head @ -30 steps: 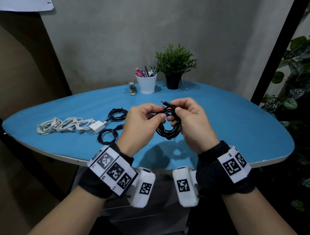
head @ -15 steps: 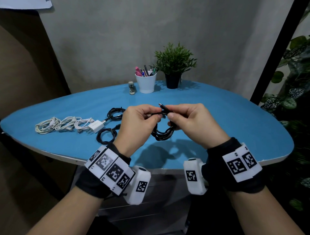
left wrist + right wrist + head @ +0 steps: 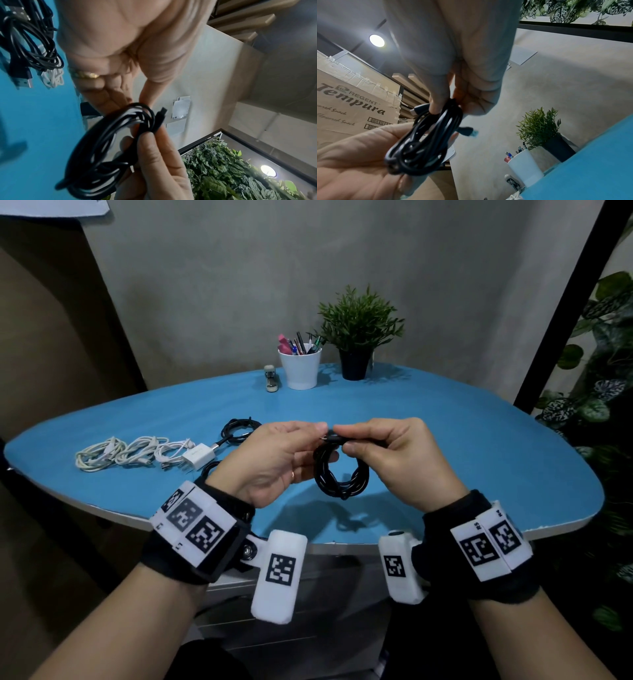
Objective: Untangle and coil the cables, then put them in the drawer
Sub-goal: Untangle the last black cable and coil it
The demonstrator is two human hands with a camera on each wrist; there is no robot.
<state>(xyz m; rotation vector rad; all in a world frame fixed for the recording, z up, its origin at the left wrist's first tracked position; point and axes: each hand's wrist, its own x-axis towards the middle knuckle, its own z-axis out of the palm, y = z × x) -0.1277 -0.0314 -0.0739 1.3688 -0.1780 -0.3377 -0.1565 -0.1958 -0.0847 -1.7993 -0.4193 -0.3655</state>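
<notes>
Black cable (image 3: 342, 474) coiled, held above the worktop (image 3: 479, 460) near edge. My left hand (image 3: 274, 463) and right hand (image 3: 394, 460) both grip by pinching the coil's top; loop hangs downward, face toward me. White cables (image 3: 116, 455) bundled left of it. Drawer stage pending, drawer unseen.

A blue worktop (image 3: 479, 460) with a rounded edge stands against a grey plaster wall (image 3: 308, 268). A black frame (image 3: 561, 302) rises to the right, with leafy plants (image 3: 603, 392) behind it. A round ceiling lamp (image 3: 376, 40) glows overhead near a taped cardboard box (image 3: 351, 102) and wooden slats (image 3: 240, 17).
</notes>
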